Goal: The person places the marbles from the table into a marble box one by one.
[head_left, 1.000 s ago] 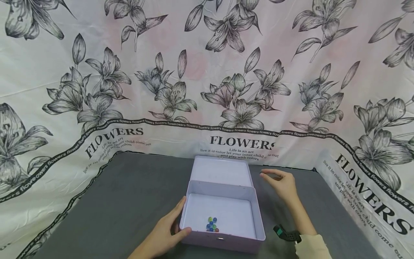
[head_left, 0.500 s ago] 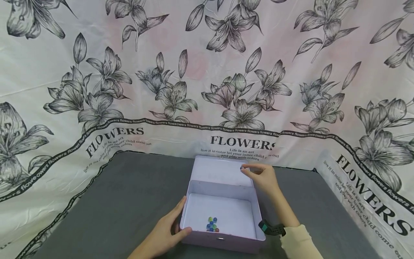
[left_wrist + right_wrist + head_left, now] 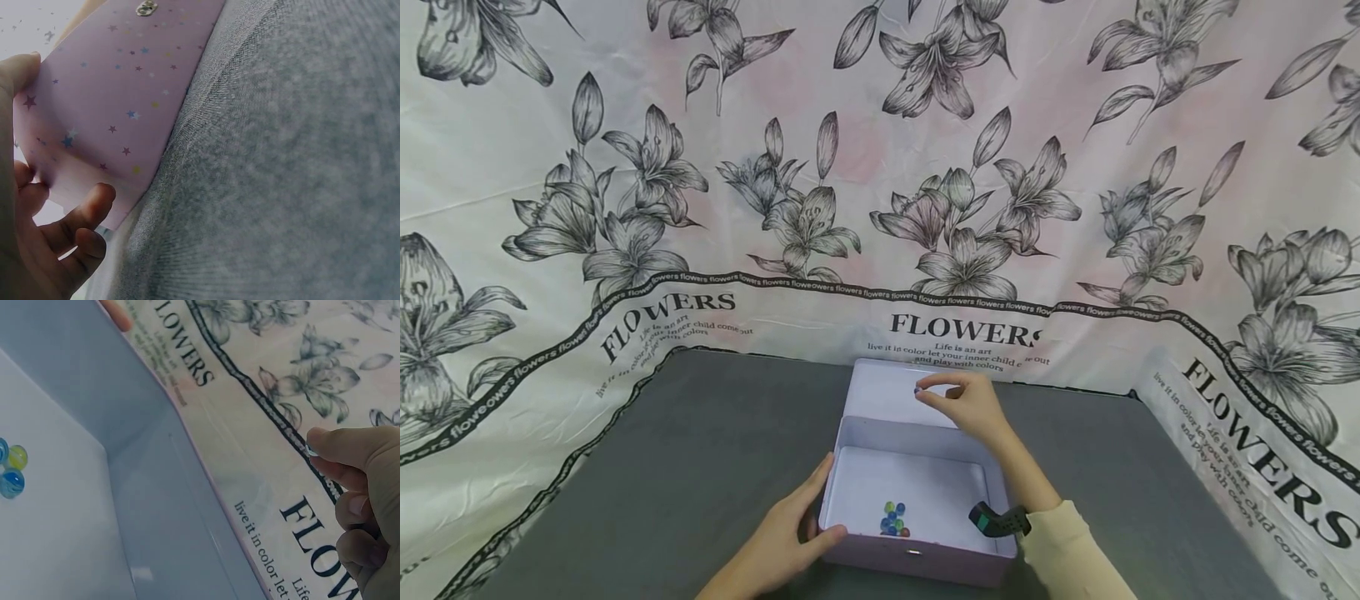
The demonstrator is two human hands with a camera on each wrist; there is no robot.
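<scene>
An open lilac tin box, printed with small stars on its outside, stands on the grey-covered table. My left hand grips its front left corner, thumb on the front wall and fingers along the left side. Between thumb and index finger, my right hand pinches a small marble, mostly hidden by the fingertips. This hand is raised over the box's back part, in front of the lid in the head view. Several blue, green, yellow and reddish marbles lie grouped inside, near the front wall.
The box's lid is folded back behind it. A white flower-printed cloth hangs around the back and sides of the grey tabletop. A black band with a green part circles the right wrist.
My right hand has moved left with the pinched marble, from beside the lid's right edge to in front of the lid. The left hand, box and loose marbles have stayed in place.
</scene>
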